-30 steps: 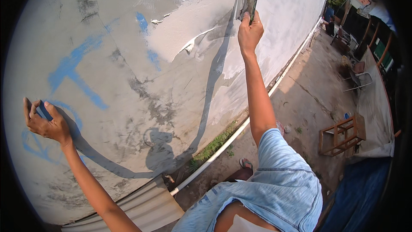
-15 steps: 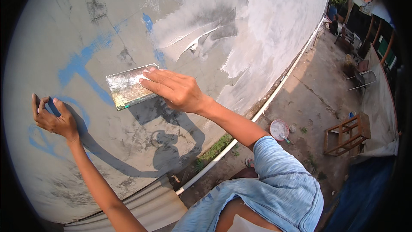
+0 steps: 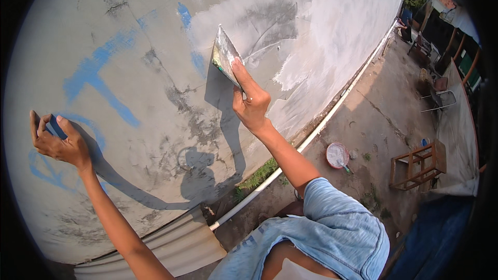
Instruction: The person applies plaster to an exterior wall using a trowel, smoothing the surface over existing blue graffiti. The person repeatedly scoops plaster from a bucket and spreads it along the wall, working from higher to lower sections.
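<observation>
Since 0.5 s ago the right hand (image 3: 250,105) has swung the trowel (image 3: 225,56) up the wall (image 3: 155,140) toward the fresh plaster (image 3: 332,31), so another stroke looks underway. It grips the trowel's lower edge. The left hand (image 3: 58,142) braces, fingers curled, on the wall, well left of the trowel. The trowel's handle is hidden.

The wall (image 3: 155,72) fills the left and centre. The right hand (image 3: 251,106) presses a trowel (image 3: 225,57) against it; the left hand (image 3: 59,142) rests on it far to the left. Along the wall's foot runs a pipe (image 3: 311,137). Right of it, on the ground (image 3: 384,114), sit a bowl (image 3: 337,155) and, farther right, what seems a wooden stool (image 3: 417,166).
</observation>
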Available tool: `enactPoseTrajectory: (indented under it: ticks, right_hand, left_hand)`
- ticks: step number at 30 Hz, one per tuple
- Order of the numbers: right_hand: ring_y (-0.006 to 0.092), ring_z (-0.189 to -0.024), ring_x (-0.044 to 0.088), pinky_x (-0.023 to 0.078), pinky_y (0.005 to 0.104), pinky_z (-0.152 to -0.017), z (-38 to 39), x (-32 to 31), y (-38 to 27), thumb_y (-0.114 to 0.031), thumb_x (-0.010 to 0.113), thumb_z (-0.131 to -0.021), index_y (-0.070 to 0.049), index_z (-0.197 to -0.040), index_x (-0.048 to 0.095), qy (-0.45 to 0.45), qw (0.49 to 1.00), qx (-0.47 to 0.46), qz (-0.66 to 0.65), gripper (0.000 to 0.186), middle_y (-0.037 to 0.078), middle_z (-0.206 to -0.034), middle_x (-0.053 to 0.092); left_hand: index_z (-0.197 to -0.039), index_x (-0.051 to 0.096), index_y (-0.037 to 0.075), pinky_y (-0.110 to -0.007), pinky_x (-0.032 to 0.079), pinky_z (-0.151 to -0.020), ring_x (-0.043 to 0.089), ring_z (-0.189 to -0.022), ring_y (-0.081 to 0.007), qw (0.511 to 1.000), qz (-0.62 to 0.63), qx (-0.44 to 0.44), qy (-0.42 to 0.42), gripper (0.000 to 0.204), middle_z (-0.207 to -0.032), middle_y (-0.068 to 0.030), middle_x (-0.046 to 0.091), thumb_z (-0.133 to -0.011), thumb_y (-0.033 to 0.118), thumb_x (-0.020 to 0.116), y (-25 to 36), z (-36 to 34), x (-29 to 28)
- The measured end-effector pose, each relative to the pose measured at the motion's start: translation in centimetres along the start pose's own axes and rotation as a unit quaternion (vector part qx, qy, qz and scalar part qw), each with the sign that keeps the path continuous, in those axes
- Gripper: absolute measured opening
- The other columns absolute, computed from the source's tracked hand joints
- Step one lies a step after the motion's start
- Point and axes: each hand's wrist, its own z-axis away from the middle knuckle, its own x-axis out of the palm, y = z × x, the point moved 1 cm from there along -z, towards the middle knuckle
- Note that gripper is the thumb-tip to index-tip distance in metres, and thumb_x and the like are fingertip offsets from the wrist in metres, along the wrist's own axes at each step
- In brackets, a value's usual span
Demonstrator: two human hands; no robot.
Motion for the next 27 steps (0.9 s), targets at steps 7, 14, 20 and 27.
enactPoseTrajectory:
  ticks: [7,14,20,27]
  right_hand:
    - [0.023,-0.094,0.071,0.055,0.0277,-0.078,4.5,-3.6,0.5,0.008,0.058,-0.078,-0.005,-0.122,0.064,-0.106,0.985,0.042,-0.131,0.046,0.014,-0.108,0.071]
    - [0.0121,-0.078,0.065,0.049,0.0243,-0.064,2.2,-6.0,11.8,0.01,0.052,-0.082,-0.003,-0.128,0.061,0.053,0.977,0.205,0.013,0.049,0.015,-0.12,0.067]
    - [0.037,-0.128,0.049,0.047,0.0363,-0.101,7.5,1.8,5.7,0.012,0.053,-0.068,-0.001,-0.128,0.059,0.045,0.994,0.067,0.076,0.062,0.022,-0.139,0.05]
    - [0.0314,-0.112,0.063,0.055,0.0344,-0.086,12.4,-3.0,2.0,0.011,0.059,-0.069,-0.001,-0.116,0.061,-0.133,0.986,0.097,-0.031,0.049,0.016,-0.127,0.062]
  left_hand:
    - [-0.103,0.06,0.009,-0.04,0.029,-0.105,0.044,-0.125,-0.0231,1.0,-0.009,0.023,-0.007,0.021,-0.138,-0.0047,0.052,-0.091,0.026,0.057,0.0,-0.4,0.1]
    - [-0.104,0.06,0.007,-0.041,0.028,-0.105,0.045,-0.123,-0.0234,1.0,-0.019,0.017,-0.005,0.023,-0.136,-0.0058,0.053,-0.092,0.027,0.056,-0.1,-0.1,-0.1]
    - [-0.104,0.059,0.008,-0.041,0.03,-0.103,0.044,-0.121,-0.0214,0.999,-0.029,0.032,-0.009,0.023,-0.136,-0.005,0.053,-0.093,0.028,0.056,-0.3,0.4,0.6]
    - [-0.104,0.061,0.006,-0.043,0.029,-0.105,0.045,-0.121,-0.023,1.0,-0.004,0.029,0.003,0.027,-0.133,-0.0055,0.054,-0.093,0.03,0.057,-0.7,0.6,1.1]
